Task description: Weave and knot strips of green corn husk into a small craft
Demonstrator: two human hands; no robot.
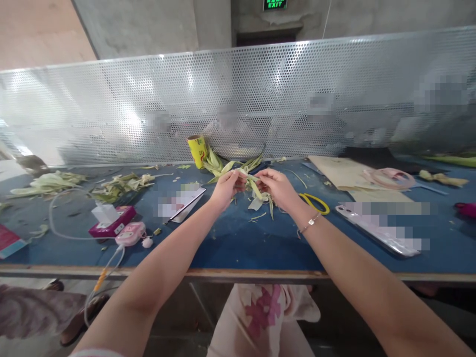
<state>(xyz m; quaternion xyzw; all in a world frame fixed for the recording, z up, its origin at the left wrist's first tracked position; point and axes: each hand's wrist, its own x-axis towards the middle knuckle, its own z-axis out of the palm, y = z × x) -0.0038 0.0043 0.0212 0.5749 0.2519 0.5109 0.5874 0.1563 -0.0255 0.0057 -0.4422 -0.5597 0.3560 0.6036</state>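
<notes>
Pale green corn husk (254, 187) strips hang between my two hands over the middle of the blue table. My left hand (229, 187) pinches the husk from the left, fingers closed. On the other side my right hand (274, 184) has its fingers closed on the same husk. Small husk scraps (258, 202) lie on the table just under the hands. Behind them is a heap of longer husk leaves (215, 163) beside a yellow cardboard tube (197, 150). Yellow-handled scissors (315, 202) lie beside my right wrist, partly hidden by it.
A perforated metal screen (238, 99) closes off the table's back. Left are a phone (186, 204), a tissue pack (111, 221), a pink charger case (131, 233) with a cable, and husk piles (126, 186). Right are another phone (375, 230), brown paper (342, 173) and pink tape (390, 177).
</notes>
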